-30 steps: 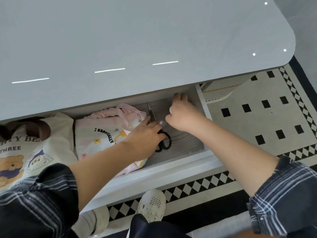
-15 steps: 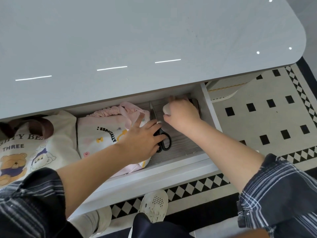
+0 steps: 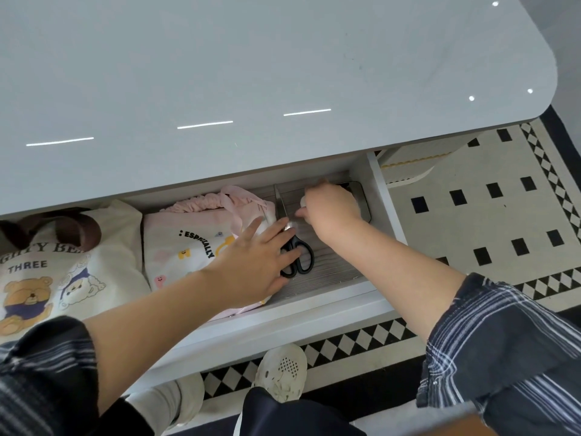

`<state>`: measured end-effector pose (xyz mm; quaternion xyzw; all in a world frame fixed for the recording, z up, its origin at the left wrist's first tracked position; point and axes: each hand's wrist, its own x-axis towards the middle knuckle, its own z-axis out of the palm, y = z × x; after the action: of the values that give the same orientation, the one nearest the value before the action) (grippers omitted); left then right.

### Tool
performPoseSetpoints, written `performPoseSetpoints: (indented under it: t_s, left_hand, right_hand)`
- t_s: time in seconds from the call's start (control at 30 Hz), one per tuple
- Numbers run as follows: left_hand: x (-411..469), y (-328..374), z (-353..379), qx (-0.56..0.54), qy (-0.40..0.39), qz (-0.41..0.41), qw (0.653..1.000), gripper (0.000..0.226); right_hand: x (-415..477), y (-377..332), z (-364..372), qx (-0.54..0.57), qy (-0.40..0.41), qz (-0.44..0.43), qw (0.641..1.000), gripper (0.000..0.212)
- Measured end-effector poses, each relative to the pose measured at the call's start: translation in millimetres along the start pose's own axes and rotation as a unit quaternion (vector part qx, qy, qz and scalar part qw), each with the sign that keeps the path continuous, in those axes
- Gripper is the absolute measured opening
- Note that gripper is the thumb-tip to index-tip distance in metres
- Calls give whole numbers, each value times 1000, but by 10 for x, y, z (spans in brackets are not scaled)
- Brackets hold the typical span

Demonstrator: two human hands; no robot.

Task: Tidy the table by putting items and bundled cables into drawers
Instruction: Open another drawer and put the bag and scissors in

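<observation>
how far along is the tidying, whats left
Done: scissors, pink bag and phone already lie in the open drawer. In hand: the right hand grips a small white item at the drawer's back; what it is cannot be told. The left hand rests straight fingers on the scissors. Left: let go, withdraw both hands, shut the drawer.
</observation>
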<state>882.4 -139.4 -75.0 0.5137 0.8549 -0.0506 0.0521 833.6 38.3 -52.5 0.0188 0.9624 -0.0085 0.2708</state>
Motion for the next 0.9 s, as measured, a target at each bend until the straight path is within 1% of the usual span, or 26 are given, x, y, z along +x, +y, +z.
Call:
performPoseSetpoints:
  t_s: [0.07, 0.17, 0.2, 0.3, 0.37, 0.5, 0.6, 0.67, 0.7, 0.8, 0.9]
  left_hand:
    - [-57, 2, -62, -19, 4, -4, 1000, 56]
    - [-235, -37, -172, -57, 21, -6, 998, 48]
    - [-336, -62, -216, -74, 22, -5, 997, 48]
    - [-671, -187, -314, -123, 14, -6, 992, 48]
    - [-921, -263, -376, -136, 2, -24, 990, 48]
    - [-1285, -301, -420, -159, -44, -71, 984, 52]
    - [-1419, -279, -499, -184, -44, -90, 978, 57]
    - [-1535, -263, -592, -202, -37, -101, 973, 61]
    - [-1581, -255, -617, -199, -37, -94, 975, 63]
    - [-1722, -218, -646, -159, -54, -72, 983, 72]
    - [-1775, -164, -603, -134, -49, -76, 987, 71]
  right_hand:
    - [-8, 26, -16, 22, -9, 7, 1000, 30]
    - [-65, 27, -51, 28, -6, 0, 1000, 28]
    - [-123, 16, -54, 26, 0, -5, 1000, 27]
    - [-313, 55, 38, -1, 60, -21, 998, 40]
    - [-412, 72, 109, -13, 66, -38, 997, 37]
    - [-408, 99, 183, -16, 60, -29, 998, 33]
    - [-472, 72, 130, -1, 57, -32, 998, 32]
    - [-635, 22, 42, 34, 58, -70, 995, 33]
    - [-739, 2, -4, 58, 52, -93, 993, 34]
    - [-1087, -128, -101, 114, 34, -155, 981, 45]
    - [-1364, -259, -95, 140, 37, -194, 970, 46]
